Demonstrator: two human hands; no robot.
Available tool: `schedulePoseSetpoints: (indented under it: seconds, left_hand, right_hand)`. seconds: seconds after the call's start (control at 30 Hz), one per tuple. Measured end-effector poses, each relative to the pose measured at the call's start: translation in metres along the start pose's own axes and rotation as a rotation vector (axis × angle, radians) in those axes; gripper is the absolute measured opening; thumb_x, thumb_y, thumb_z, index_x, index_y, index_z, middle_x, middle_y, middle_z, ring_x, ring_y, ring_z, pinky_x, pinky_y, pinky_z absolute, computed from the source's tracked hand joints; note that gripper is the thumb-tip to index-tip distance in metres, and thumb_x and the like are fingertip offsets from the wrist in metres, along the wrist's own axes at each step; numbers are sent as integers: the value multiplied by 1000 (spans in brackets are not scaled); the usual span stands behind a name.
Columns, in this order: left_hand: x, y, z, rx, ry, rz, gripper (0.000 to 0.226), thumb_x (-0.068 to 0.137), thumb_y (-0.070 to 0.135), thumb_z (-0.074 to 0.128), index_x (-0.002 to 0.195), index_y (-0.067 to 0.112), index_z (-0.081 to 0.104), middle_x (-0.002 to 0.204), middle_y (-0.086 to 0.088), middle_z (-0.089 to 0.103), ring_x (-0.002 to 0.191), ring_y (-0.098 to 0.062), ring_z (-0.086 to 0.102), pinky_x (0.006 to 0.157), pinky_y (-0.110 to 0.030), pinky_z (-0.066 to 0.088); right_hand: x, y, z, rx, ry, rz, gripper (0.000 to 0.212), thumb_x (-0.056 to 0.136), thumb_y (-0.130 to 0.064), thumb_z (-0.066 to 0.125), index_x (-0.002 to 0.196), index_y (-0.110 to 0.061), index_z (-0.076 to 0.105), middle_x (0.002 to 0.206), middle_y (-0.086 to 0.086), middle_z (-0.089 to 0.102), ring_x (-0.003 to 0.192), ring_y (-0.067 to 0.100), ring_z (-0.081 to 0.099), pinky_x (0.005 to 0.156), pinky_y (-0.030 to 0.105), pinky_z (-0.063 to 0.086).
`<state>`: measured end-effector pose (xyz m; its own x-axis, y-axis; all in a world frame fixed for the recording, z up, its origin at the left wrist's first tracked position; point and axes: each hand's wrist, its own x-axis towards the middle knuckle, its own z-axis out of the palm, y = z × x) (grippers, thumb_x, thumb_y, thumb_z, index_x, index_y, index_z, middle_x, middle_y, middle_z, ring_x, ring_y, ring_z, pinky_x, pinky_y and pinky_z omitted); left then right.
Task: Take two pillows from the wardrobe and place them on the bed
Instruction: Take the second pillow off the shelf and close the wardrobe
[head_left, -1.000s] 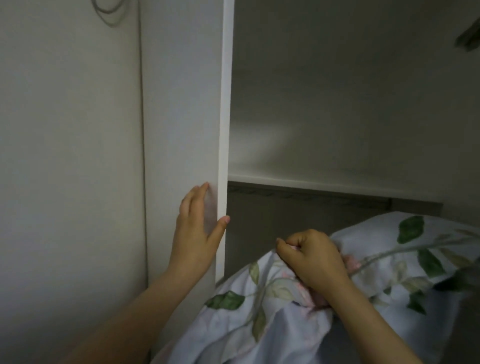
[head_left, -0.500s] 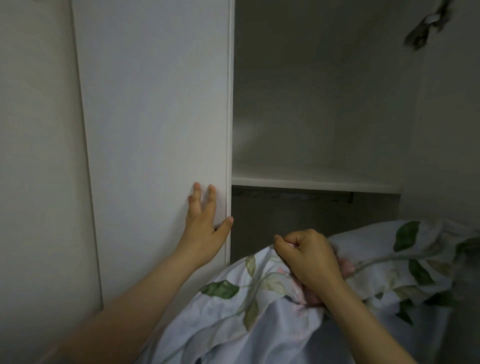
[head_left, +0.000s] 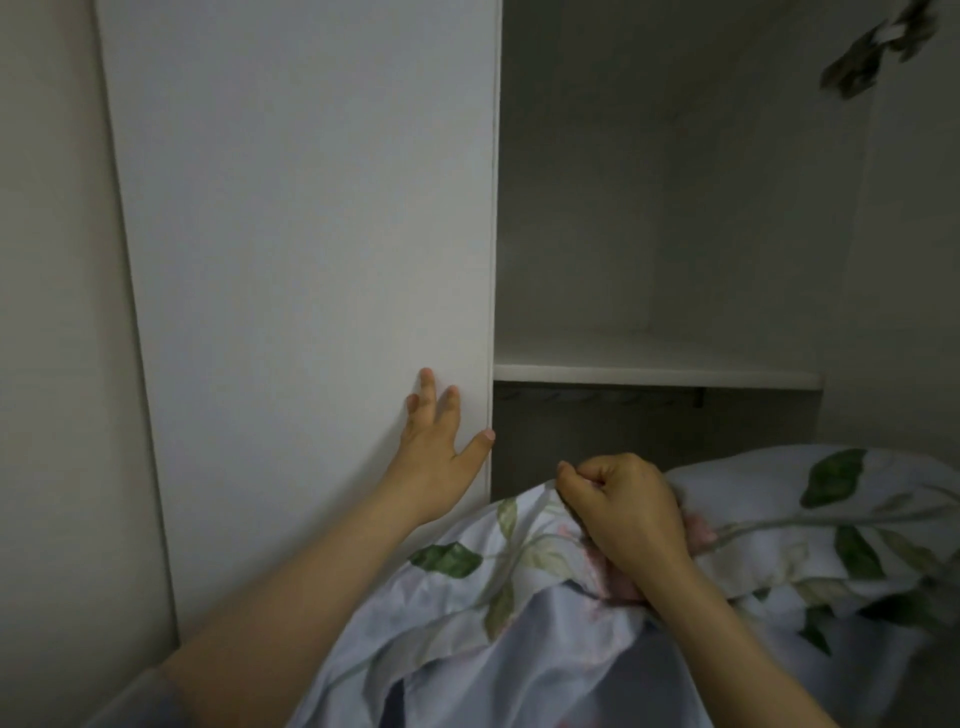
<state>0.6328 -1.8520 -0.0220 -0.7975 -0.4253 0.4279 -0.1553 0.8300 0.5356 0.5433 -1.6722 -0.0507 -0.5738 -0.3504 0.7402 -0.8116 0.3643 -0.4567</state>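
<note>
Our left hand (head_left: 439, 447) lies flat, fingers spread, on the wardrobe door (head_left: 311, 260). Our right hand (head_left: 621, 506) bunches the floral pillow (head_left: 779, 519), low at the wardrobe's mouth. We judge it soft and light; grip a fistful of cover near the corner.

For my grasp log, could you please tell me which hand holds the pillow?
The right hand: it grips the pillow, while the left hand lies flat on the door.
</note>
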Motion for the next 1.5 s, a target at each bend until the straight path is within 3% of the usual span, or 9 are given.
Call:
schedulePoseSetpoints:
  seconds: [0.43, 0.5, 0.6, 0.7, 0.77, 0.9, 1.17, 1.37, 1.5]
  left_hand:
    - [10, -10, -6, -44, -70, 30, 72, 94, 49, 34, 149, 15, 3, 154, 1, -27, 144, -19, -18, 115, -31, -3]
    - [0, -7, -11, -144, -97, 17, 59, 95, 48, 35, 145, 17, 27, 159, -3, -5, 146, -19, 3, 115, -29, 7]
    - [-28, -2, -12, -236, -156, 69, 34, 94, 49, 36, 98, 23, 58, 131, -8, 56, 118, -24, 51, 99, -34, 38]
    - [-62, -4, -7, -214, -149, 136, 42, 92, 52, 34, 92, 20, 62, 99, 5, 66, 95, -18, 60, 87, -35, 48]
    - [-80, -7, -2, -135, -125, 186, 42, 92, 52, 31, 79, 21, 56, 82, 2, 63, 79, -18, 58, 75, -36, 48]
    - [-99, -8, 14, -50, -32, 221, 52, 94, 52, 23, 77, 16, 56, 86, -5, 63, 79, -24, 56, 72, -35, 44]
    - [-122, 19, 29, -427, -2, 248, 59, 92, 46, 43, 41, 17, 35, 38, 3, 39, 44, -15, 40, 51, -33, 35]
    - [-149, 56, 44, -584, -29, 359, 55, 88, 36, 57, 44, 14, 34, 37, 2, 32, 39, -10, 31, 47, -31, 29]
    - [-163, 78, 56, -550, -91, 463, 50, 81, 47, 50, 50, 11, 37, 40, 0, 34, 41, -11, 31, 49, -38, 38]
  right_hand:
    - [-6, -20, 7, -72, 46, 52, 53, 84, -33, 60, 45, -10, 33, 38, 2, 33, 39, 10, 34, 46, 31, 30]
    - [-11, -25, 3, -91, 61, 67, 54, 85, -32, 60, 45, -10, 33, 38, 2, 32, 39, 11, 34, 45, 30, 29]
    - [-20, -31, -4, -113, 94, 111, 53, 85, -34, 59, 44, -10, 34, 37, 1, 33, 40, 13, 36, 46, 32, 33]
    - [-33, -38, -11, -145, 144, 166, 53, 85, -34, 57, 45, -9, 35, 38, 3, 35, 41, 17, 40, 47, 34, 36]
    - [-43, -43, -16, -162, 182, 202, 54, 86, -33, 58, 45, -9, 34, 38, 3, 35, 41, 18, 41, 47, 32, 34]
    - [-70, -54, -22, -123, 232, 262, 53, 87, -31, 58, 44, -11, 34, 38, 0, 32, 38, 13, 34, 44, 32, 33]
    - [-126, -75, -65, -278, 301, 360, 53, 88, -37, 54, 49, -7, 35, 40, 3, 33, 40, 15, 36, 44, 33, 32]
    - [-172, -73, -114, -375, 283, 487, 50, 88, -35, 54, 51, -6, 36, 41, 4, 35, 44, 17, 36, 48, 33, 32]
    - [-196, -62, -153, -425, 374, 530, 42, 84, -37, 50, 64, -1, 56, 55, 13, 58, 57, 28, 57, 50, 33, 39]
